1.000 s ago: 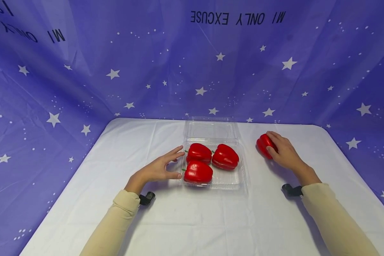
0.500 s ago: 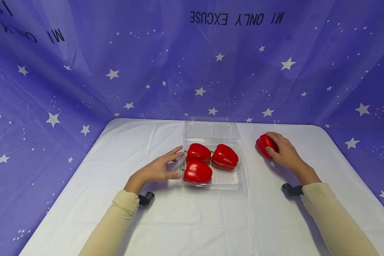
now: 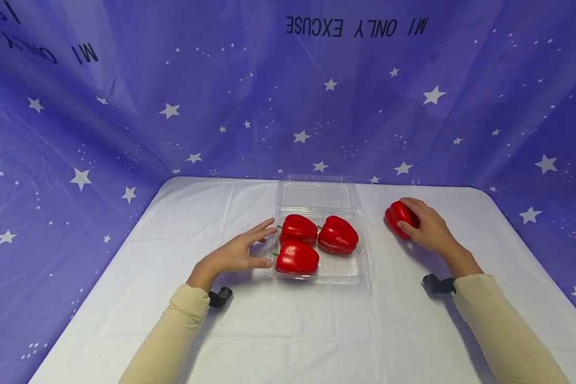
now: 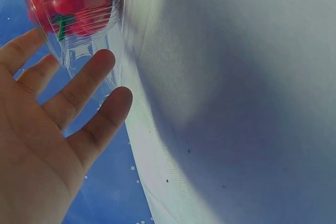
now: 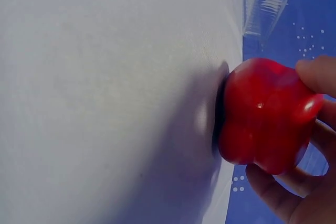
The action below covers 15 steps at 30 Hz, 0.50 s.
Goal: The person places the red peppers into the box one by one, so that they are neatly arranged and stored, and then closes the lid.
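Bell pepper (image 5: 262, 119) glossy; bright red; plump, lobed

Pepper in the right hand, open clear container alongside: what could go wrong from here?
Slip: the pepper is glossy and rounded, so it might slide from the right hand if lifted.
Bump: the left hand is right beside the clear container; a nudge could shift it and the front-left pepper, which sits near its edge.
Crowding: bare floor is mostly front right, so a badly placed fourth might obstruct the lid.
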Motion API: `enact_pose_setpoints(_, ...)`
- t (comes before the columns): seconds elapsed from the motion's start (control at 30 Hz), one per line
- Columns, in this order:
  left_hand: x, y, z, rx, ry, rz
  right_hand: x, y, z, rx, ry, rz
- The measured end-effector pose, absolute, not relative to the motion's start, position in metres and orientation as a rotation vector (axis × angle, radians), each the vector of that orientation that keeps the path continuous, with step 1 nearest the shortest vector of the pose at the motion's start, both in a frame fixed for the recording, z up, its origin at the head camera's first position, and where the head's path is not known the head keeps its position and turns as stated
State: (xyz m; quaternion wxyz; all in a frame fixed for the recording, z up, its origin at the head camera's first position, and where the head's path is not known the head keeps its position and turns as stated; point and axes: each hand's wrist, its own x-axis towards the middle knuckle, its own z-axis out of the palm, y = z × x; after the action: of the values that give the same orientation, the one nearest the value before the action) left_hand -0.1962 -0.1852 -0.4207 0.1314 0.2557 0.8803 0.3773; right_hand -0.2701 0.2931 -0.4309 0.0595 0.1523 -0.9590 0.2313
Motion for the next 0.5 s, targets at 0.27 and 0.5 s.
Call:
enact_pose_setpoints(0.27,-0.196,-0.184,-0.424,0.747,2.54,1.106,-0.256,0.3,-0.417,0.54,-2.932,0.68)
enact_pose_setpoints(0.5,-0.197,-0.185,-0.423,0.737,2.562,1.09,-0.233,0.305,-0.407,0.694,-2.8,0.632)
